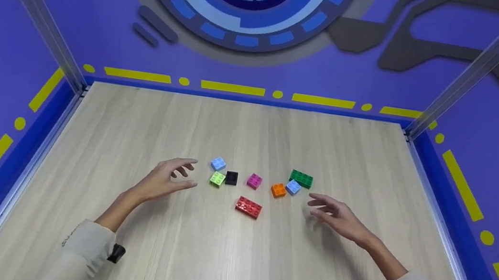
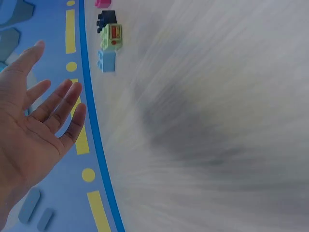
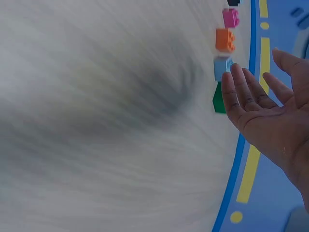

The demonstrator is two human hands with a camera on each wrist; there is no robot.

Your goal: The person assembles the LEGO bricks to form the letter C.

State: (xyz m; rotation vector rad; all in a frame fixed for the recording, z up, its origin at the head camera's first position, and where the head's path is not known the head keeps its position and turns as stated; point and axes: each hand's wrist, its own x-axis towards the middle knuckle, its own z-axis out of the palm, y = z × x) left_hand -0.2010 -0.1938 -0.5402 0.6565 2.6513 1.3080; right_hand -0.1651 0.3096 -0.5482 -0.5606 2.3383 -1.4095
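Observation:
My left hand [image 1: 167,180] hovers over the table at the left, fingers relaxed and holding nothing. Nearest to it are a light blue brick [image 1: 218,163], a lime green brick [image 1: 217,178] with a printed face in the left wrist view, and a black brick [image 1: 231,178]. On the other side my right hand [image 1: 337,215] is raised with loose, bare fingers, close to a green long brick [image 1: 301,178], a blue brick [image 1: 293,187] and an orange brick [image 1: 278,190]. Between the hands lie a magenta brick [image 1: 254,181] and, closer to me, a red long brick [image 1: 249,207].
The pale wood table [image 1: 184,122] is bordered by a blue back wall [image 1: 248,75] and blue side walls with yellow markings. Metal posts [image 1: 480,69] rise at its back corners. Dark wrist devices [image 1: 117,253] sit at both sleeves.

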